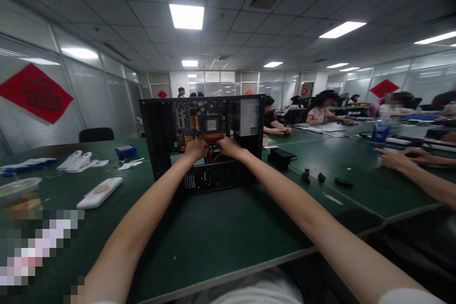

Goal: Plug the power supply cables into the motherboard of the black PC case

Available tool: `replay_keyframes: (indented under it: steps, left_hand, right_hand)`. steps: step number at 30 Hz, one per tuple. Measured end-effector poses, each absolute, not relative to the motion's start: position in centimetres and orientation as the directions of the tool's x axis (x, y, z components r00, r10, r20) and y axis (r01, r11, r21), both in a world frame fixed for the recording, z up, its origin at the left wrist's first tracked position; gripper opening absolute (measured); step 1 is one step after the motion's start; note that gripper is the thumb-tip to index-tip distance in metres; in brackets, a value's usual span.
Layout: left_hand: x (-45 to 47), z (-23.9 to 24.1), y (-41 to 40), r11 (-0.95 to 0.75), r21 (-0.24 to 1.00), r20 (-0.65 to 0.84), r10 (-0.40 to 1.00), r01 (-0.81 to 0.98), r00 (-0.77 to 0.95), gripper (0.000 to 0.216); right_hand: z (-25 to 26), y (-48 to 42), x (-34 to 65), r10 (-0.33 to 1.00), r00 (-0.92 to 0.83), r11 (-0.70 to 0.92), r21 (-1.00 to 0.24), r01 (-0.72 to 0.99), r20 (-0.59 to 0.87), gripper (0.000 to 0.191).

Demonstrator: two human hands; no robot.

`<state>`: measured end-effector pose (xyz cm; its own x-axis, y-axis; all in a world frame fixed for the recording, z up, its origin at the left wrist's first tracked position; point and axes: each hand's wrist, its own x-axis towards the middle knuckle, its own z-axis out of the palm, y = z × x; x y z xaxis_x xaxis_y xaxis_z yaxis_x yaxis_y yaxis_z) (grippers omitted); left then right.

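Observation:
An opened black computer case (213, 178) stands on the green table, its inside facing me. Within it I see a motherboard (201, 111) with a square processor socket (212, 125), and a silver power supply (249, 116) at the upper right. At the motherboard's lower edge runs an orange-red strip (214, 137), either memory slots or a memory module. My left hand (195, 148) is at its left end, fingers closed. Closed too, my right hand (230, 146) is at the right end. What the fingertips grip is hidden. Coloured cables (213, 156) hang just below.
To the left lie a white power bank-like object (100, 193), a lidded cup (20, 192) and a blue item (126, 152). Right of the case are a black box (279, 158) and small black parts (305, 175). Another person's hands (401, 159) rest near a bottle (380, 128).

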<state>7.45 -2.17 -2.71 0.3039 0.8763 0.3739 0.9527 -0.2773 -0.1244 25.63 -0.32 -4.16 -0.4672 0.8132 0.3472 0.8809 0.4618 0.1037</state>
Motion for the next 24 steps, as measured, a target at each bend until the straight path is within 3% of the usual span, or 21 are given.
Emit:
replay_keyframes:
  steps: [24]
  left_hand:
    - [7.94, -2.59, -2.0, -0.241, -0.105, 0.392, 0.882, 0.965, 0.262, 0.032]
  right_hand:
    - [-4.15, 0.16, 25.55, 0.799, -0.462, 0.456, 0.112, 0.883, 0.385, 0.034]
